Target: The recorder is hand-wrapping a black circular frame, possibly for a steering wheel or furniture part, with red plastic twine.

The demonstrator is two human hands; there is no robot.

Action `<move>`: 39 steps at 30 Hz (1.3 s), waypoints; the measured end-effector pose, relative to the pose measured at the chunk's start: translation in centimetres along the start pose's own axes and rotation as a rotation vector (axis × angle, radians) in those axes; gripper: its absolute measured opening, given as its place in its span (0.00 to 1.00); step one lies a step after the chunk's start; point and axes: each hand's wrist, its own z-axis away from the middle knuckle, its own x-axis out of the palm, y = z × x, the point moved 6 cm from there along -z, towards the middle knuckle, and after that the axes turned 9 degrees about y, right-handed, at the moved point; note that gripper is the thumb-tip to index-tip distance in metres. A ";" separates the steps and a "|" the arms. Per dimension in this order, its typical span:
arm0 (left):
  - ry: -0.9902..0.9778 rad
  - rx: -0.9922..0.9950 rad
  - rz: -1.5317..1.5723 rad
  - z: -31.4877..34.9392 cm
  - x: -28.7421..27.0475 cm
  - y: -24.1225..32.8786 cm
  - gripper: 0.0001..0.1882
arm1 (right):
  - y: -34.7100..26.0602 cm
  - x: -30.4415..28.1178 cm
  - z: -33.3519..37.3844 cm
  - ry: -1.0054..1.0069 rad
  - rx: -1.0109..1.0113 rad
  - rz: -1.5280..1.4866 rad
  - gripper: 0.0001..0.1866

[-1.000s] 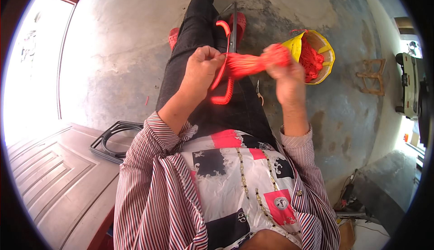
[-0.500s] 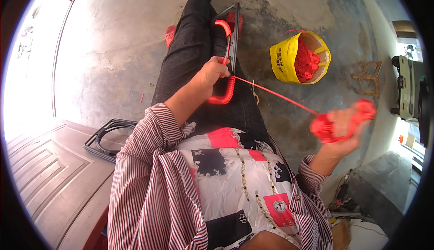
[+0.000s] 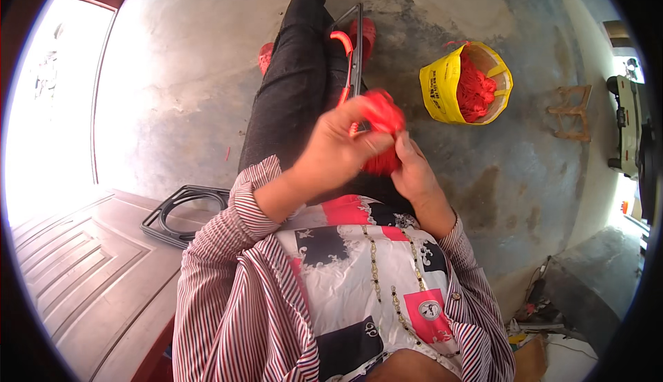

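Observation:
A bundle of red cord (image 3: pixel 384 114), partly smeared by motion, is between my two hands above my lap. My left hand (image 3: pixel 337 140) has its fingers and thumb closed around the bundle's left side. From the right, my right hand (image 3: pixel 418 173) grips the lower part of the same bundle. Beyond them, a black frame (image 3: pixel 357 50) lies along my legs, with a curved red piece (image 3: pixel 341 37) on it. The hands and cord hide the near end of the frame, including its cord-wrapped part.
To the right on the concrete floor stands a yellow bag (image 3: pixel 440 92) with red cord inside. A wooden frame (image 3: pixel 572 112) lies farther right. At my left, another black frame (image 3: pixel 162 224) rests on a grey panelled surface (image 3: pixel 83 264).
My right hand has come in from the far right with the cord bundle to meet my left hand. My left hand has left the frame and taken hold of the bundle.

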 end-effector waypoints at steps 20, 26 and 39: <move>0.004 0.189 -1.007 -3.9 -6.9 -5.7 0.19 | -3.9 -1.3 -6.7 0.038 -0.747 1.197 0.15; 0.226 -0.682 0.132 -3.2 -7.4 -11.7 0.23 | -8.4 -5.1 -3.5 0.054 -0.390 -0.035 0.18; 0.284 -0.653 0.150 -1.7 -6.0 -12.6 0.29 | -9.4 -7.6 -1.6 0.378 -0.354 0.157 0.19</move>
